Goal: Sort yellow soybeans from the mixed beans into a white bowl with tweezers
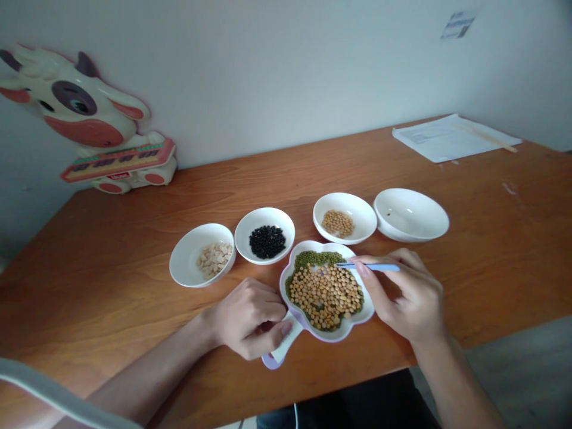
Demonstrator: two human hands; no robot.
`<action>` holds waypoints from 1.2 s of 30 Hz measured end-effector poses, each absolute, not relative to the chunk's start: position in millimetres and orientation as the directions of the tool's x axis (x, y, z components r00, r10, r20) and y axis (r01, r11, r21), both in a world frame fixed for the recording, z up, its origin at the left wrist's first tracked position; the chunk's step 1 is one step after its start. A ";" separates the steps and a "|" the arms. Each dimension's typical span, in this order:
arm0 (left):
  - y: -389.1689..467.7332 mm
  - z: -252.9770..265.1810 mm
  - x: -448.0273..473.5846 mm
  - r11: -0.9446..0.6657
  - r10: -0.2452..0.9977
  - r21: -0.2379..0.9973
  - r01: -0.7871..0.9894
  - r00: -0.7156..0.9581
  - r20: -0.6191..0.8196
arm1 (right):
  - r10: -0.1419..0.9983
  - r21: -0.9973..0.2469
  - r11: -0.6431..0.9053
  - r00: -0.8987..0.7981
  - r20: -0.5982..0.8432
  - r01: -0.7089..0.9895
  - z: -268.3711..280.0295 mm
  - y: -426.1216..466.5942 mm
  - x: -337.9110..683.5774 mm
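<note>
A flower-shaped white dish (338,335) with a lilac rim and a handle lies on the table, holding yellow soybeans (328,295) and green mung beans (313,258). My left hand (254,319) is closed on the dish's handle. In my right hand (409,292), blue tweezers (379,267) are pinched, their tips over the beans at the dish's upper right. Whether a bean sits between the tips is too small to tell. Behind the dish stand white bowls: one (181,262) with pale flat seeds, one (241,229) with black beans, and one (363,217) with soybeans.
Another white bowl (413,217), with a dark speck inside, touches the soybean bowl at right. A toy cow with a keyboard (107,125) stands at the back left. Paper (429,140) and a thin stick (504,145) lie back right. The table's front edge is near me.
</note>
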State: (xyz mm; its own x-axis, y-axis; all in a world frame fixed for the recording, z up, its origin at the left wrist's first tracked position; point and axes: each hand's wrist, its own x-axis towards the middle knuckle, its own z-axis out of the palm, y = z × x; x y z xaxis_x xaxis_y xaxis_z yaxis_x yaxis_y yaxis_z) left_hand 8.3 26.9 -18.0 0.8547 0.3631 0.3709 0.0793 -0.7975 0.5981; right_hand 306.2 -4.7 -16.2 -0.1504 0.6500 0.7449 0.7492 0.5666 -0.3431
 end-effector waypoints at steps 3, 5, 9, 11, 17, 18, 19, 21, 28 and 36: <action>26.8 -17.5 7.9 -0.798 0.360 0.597 0.085 0.861 0.358 | 0.654 -0.342 0.560 -0.150 0.741 0.755 -17.1 -4.7 306.2; 26.8 -17.1 7.9 -0.799 0.359 0.595 0.089 0.864 0.353 | 0.656 -0.343 0.560 -0.151 0.739 0.754 -17.5 -5.1 306.2; 26.9 -16.9 7.7 -0.803 0.359 0.590 0.089 0.862 0.358 | 0.672 -0.371 0.550 -0.133 0.728 0.749 -17.3 -7.8 306.5; 27.0 -17.1 7.5 -0.803 0.358 0.590 0.087 0.861 0.360 | 0.665 -0.389 0.541 -0.096 0.741 0.746 -17.3 -9.2 306.9; 27.5 -17.2 8.0 -0.800 0.358 0.595 0.073 0.854 0.377 | 0.533 -0.339 0.455 0.053 0.844 0.823 -19.5 -0.8 306.1; 27.5 -17.0 8.1 -0.801 0.357 0.595 0.072 0.854 0.378 | 0.539 -0.360 0.437 0.080 0.838 0.824 -19.6 1.6 305.5; 27.5 -16.9 8.3 -0.801 0.357 0.595 0.073 0.855 0.376 | 0.552 -0.388 0.423 0.107 0.827 0.819 -19.6 3.6 304.9; 27.4 -16.8 8.3 -0.797 0.360 0.599 0.077 0.856 0.370 | 0.574 -0.439 0.408 0.149 0.805 0.801 -19.3 5.2 303.9; 27.0 -17.1 7.7 -0.794 0.367 0.601 0.084 0.856 0.365 | 0.654 -0.433 0.566 -0.063 0.754 0.701 -19.8 -5.3 302.4; 27.0 -17.2 7.1 -0.791 0.367 0.605 0.088 0.860 0.354 | 0.677 -0.423 0.626 -0.188 0.711 0.655 -18.0 -4.5 298.7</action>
